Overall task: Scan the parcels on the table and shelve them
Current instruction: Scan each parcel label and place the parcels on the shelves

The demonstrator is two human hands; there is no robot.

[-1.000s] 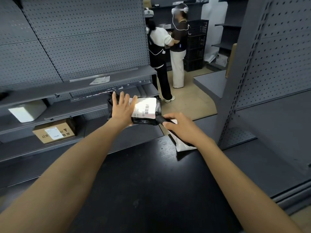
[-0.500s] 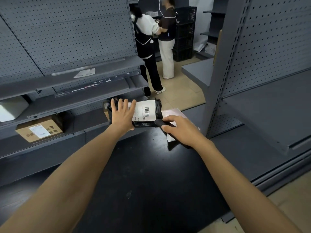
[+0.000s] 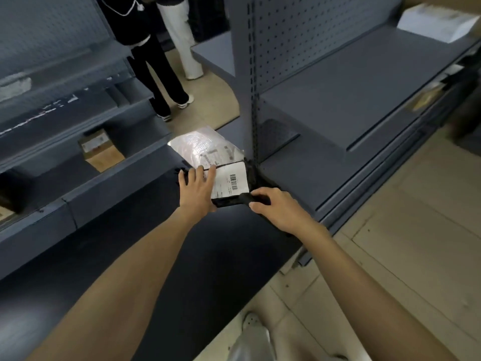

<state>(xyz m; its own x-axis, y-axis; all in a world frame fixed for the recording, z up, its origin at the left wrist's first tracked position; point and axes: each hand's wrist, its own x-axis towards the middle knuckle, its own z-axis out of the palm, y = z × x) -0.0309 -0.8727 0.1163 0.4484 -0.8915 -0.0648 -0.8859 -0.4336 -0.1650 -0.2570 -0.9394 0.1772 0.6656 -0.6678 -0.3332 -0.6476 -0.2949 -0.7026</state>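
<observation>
The left hand point(image 3: 197, 188) lies flat, fingers straight, pressing down on the black parcel point(image 3: 251, 171) at the left edge of its white label point(image 3: 230, 182). The right hand point(image 3: 277, 208) is curled round the grip of a dark scanner point(image 3: 240, 199), whose nose sits just below the label's barcode. The parcel rests at the far right corner of the dark bench point(image 3: 182, 256), with its far edge touching or overlapping a pale plastic parcel point(image 3: 205, 144) that lies behind it.

The step in hand looks like the scan itself: one hand pins the label smooth while the other aims. The next move probably calls for a clean read of the barcode, then a lift towards a shelf, while the pale parcel waits its turn.

The grey shelf point(image 3: 351, 87) to the right has bare room, but its upright post point(image 3: 247, 74) stands just beside the parcel and would have to be cleared on the way. A white package point(image 3: 437, 19) sits higher on that side. On a low left shelf is a cardboard box point(image 3: 100, 149), and two people point(image 3: 156, 61) stand in the aisle beyond.
</observation>
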